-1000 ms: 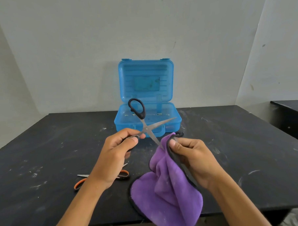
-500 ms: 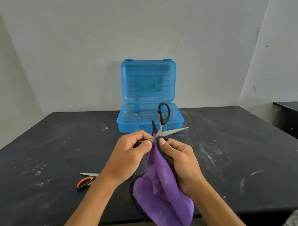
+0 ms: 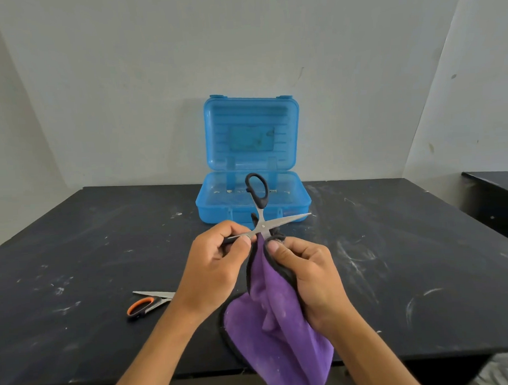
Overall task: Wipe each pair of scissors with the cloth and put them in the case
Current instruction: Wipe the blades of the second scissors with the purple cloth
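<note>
My left hand [image 3: 218,263] pinches the black-handled scissors [image 3: 261,209] near the pivot; they are spread open, one handle loop pointing up, one blade pointing right. My right hand [image 3: 305,271] grips the purple cloth [image 3: 276,322] and pinches its top around the lower blade just under the pivot. The cloth hangs down past the table's front edge. A second pair, the orange-handled scissors [image 3: 148,303], lies closed on the table left of my left wrist. The blue plastic case [image 3: 301,203] stands open behind the hands, lid upright against the wall.
The black table [image 3: 410,258] is scuffed with white marks. A white wall rises right behind the case. Another dark surface [image 3: 497,193] stands at the far right, separated by a gap.
The black-handled scissors turned, so the upright handle loop moved from left of the hands to above them. My two hands came closer together, with the cloth drawn up to the pivot.
</note>
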Motion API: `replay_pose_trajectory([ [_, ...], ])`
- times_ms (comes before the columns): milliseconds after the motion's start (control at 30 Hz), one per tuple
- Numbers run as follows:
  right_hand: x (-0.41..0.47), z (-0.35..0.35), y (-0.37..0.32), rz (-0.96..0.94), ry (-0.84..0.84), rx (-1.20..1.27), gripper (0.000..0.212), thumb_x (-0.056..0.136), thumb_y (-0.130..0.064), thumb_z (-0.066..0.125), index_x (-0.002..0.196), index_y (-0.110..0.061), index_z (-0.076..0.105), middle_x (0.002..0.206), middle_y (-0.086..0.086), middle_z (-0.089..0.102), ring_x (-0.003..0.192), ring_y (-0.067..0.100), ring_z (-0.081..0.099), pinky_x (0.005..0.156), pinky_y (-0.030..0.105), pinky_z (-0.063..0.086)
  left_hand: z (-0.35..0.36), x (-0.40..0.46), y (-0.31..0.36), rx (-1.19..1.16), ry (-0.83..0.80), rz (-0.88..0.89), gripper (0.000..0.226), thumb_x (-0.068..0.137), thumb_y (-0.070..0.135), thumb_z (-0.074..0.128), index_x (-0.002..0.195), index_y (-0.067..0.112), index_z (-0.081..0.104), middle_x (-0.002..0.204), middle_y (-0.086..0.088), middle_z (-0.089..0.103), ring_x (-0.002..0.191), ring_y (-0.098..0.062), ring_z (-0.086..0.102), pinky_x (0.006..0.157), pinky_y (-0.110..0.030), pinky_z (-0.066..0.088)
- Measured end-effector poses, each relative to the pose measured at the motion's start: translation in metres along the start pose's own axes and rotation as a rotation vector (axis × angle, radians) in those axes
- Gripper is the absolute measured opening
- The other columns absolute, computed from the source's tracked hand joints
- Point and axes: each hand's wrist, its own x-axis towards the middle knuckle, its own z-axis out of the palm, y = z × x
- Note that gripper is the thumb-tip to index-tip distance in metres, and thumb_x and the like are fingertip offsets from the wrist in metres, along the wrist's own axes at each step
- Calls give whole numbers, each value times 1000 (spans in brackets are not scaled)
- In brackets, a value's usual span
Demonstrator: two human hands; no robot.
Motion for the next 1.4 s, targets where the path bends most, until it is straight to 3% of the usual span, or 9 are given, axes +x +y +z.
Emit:
replay_pose_trajectory([
  [200, -5, -3, 9, -14, 33, -28, 30, 90, -38, 75, 83, -10, 80, 87, 32, 74, 76, 46, 71, 76, 64, 59, -3, 6, -5, -57, 71, -26, 13, 96, 9, 57, 91, 7, 69, 50, 17, 51, 43, -3, 44, 45, -10, 34],
  [433, -3, -20, 15, -6, 65, -9, 31, 88, -34, 81, 79, -5, 76, 74, 22, 72, 68, 30, 69, 66, 41, 60, -19, 17, -6, -194, 164, -58, 17, 88, 18, 56, 84, 14, 72, 50, 6, 36, 45, -13, 23, 44, -33, 17],
  [600, 15, -39, -5, -14, 256, 171, 24, 83, -34, 77, 76, -10, 79, 70, 10, 69, 64, 22, 66, 59, 34, 62, -31, 16, -5, -213, 150, -53, 18, 88, 17, 56, 82, 14, 73, 48, 7, 34, 43, -12, 21, 42, -27, 18],
  [767, 22, -26, -19, -25, 214, 217, 35, 89, -39, 76, 104, -9, 83, 104, 36, 74, 95, 54, 73, 90, 69, 60, -24, 16, -5, -262, 87, -71, 18, 87, 16, 56, 83, 10, 72, 48, 6, 35, 42, -10, 23, 41, -22, 23],
  [867, 21, -10, -20, -13, 153, 254, 37, 88, -39, 75, 108, -9, 82, 97, 31, 77, 83, 43, 74, 78, 55, 65, -14, 13, -3, -242, 20, -84, 17, 88, 18, 57, 86, 10, 72, 50, 6, 37, 43, -11, 26, 41, -25, 23],
  [933, 18, -2, -19, -4, 96, 267, 38, 86, -41, 76, 110, -13, 83, 107, 22, 80, 91, 33, 78, 79, 42, 65, -8, 11, -1, -244, -26, -91, 18, 89, 18, 57, 87, 14, 73, 50, 8, 39, 43, -8, 27, 41, -23, 25],
  [1033, 15, 3, -14, 4, 69, 253, 43, 83, -46, 79, 113, -15, 82, 116, 16, 80, 106, 30, 77, 92, 40, 62, -5, 9, 0, -241, -57, -102, 17, 88, 19, 57, 86, 15, 74, 51, 10, 41, 43, -5, 29, 41, -20, 26],
  [1233, 10, 8, -7, 46, 125, 193, 24, 91, -33, 79, 103, -12, 82, 105, 20, 81, 99, 40, 78, 76, 37, 66, 0, 4, -2, -141, -57, -81, 16, 87, 22, 60, 85, 12, 72, 53, 12, 50, 43, -4, 40, 43, -15, 32],
  [1400, 6, 7, -6, 48, 183, 161, 20, 94, -33, 77, 89, -14, 82, 95, 22, 81, 84, 30, 79, 69, 30, 64, 2, 5, -1, -64, -103, -33, 17, 91, 15, 57, 86, 5, 70, 52, 17, 53, 44, -1, 46, 45, -10, 35],
])
